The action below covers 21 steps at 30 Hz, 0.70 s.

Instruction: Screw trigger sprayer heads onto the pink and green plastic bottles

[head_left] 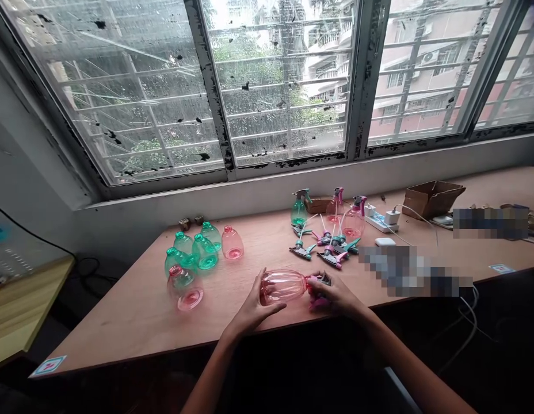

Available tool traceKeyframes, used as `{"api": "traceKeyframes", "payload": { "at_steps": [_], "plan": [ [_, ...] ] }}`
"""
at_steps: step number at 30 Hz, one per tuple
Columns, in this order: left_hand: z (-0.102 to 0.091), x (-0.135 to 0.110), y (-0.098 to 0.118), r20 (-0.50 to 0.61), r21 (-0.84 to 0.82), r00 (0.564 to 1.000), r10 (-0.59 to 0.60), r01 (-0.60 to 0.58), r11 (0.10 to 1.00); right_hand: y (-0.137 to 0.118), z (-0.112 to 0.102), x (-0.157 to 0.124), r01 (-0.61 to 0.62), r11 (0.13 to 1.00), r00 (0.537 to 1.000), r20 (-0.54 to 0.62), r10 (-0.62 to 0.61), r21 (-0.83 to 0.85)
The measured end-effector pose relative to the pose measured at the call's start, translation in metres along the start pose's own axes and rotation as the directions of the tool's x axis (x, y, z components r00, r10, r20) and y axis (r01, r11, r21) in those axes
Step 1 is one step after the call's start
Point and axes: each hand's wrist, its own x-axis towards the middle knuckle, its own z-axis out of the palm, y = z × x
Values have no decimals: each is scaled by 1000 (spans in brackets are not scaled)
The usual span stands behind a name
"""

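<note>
A clear pink spray bottle (284, 285) lies on its side near the front edge of the wooden table (133, 313). My left hand (255, 306) curls around its rounded base. My right hand (334, 296) grips the pink and grey trigger spray head (317, 282) at the bottle's neck. Both hands are closed on these parts.
Several empty green and pink bottles (198, 253) stand at the left. Loose spray heads (325, 247) lie behind my hands, with three assembled spray bottles (336, 210) beyond. A power strip (381, 221), cables and a cardboard box (431, 198) sit at the right, under a barred window.
</note>
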Motion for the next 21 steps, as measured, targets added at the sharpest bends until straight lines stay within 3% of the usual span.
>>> {"api": "traceKeyframes", "payload": {
  "at_steps": [5,9,13,21],
  "plan": [
    [-1,0,3,14,90,998,68,-69,994,1,-1,0,29,999,999,36,-28,-27],
    [-1,-1,7,33,104,999,43,-46,994,1,-1,-1,31,999,998,47,-29,-42],
    [0,-2,6,-29,55,999,36,-35,998,1,-2,-3,25,999,997,70,-22,-34],
    [0,0,-3,-78,175,974,214,-198,965,4,-4,1,61,998,997,44,-61,0]
  ]
}}
